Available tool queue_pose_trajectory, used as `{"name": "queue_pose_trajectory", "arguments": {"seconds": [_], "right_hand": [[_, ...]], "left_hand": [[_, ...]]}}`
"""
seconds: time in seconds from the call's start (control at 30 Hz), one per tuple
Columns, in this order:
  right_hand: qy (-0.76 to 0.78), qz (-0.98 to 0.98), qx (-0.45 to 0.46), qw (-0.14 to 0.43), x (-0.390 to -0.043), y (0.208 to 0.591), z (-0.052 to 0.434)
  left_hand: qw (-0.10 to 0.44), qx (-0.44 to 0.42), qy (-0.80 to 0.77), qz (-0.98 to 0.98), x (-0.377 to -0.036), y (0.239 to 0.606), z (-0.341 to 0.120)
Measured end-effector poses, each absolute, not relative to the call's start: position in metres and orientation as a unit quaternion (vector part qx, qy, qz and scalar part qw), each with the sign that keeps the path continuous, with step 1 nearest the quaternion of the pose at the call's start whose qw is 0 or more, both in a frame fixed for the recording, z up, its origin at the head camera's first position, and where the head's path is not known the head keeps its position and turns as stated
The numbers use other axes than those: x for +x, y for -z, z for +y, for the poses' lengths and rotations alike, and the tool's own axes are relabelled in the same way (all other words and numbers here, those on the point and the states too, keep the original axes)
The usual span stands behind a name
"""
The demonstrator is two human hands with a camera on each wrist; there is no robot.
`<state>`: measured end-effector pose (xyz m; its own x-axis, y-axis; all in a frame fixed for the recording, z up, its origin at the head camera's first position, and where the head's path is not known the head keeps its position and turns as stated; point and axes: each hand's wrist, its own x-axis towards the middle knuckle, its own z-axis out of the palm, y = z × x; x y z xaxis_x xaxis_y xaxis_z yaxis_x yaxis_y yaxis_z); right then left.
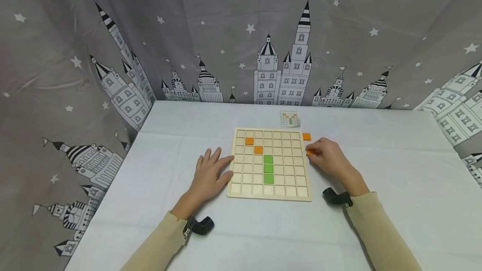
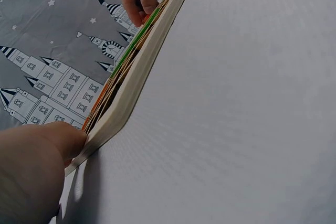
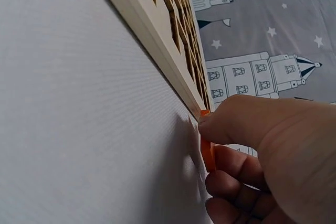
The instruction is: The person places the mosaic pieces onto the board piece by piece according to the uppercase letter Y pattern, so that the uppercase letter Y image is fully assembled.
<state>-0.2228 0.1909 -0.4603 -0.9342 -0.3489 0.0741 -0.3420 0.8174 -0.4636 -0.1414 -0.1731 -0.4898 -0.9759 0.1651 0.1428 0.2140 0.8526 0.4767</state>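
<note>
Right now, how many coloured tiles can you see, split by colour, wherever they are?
Orange tiles: 4. Two sit in the wooden grid board, at and; one lies loose on the table beside the board; one is pinched in the right hand, at.
Green tiles: 3, in one column on the board.
Total: 7.

The grid board [image 1: 269, 164] looks like pale matt wood, on a smooth matt white tablecloth [image 1: 395, 204], before printed cloth curtain [image 1: 226, 32].
</note>
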Motion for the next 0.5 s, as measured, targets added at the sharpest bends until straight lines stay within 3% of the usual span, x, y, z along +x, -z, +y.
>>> {"name": "queue_pose_trajectory", "arguments": {"seconds": [0.5], "right_hand": [[0.247, 0.947, -0.207, -0.01, -0.224, 0.4553, 0.1877]], "left_hand": [[0.051, -0.1, 0.254, -0.961, -0.1405, 0.4887, -0.1732]]}}
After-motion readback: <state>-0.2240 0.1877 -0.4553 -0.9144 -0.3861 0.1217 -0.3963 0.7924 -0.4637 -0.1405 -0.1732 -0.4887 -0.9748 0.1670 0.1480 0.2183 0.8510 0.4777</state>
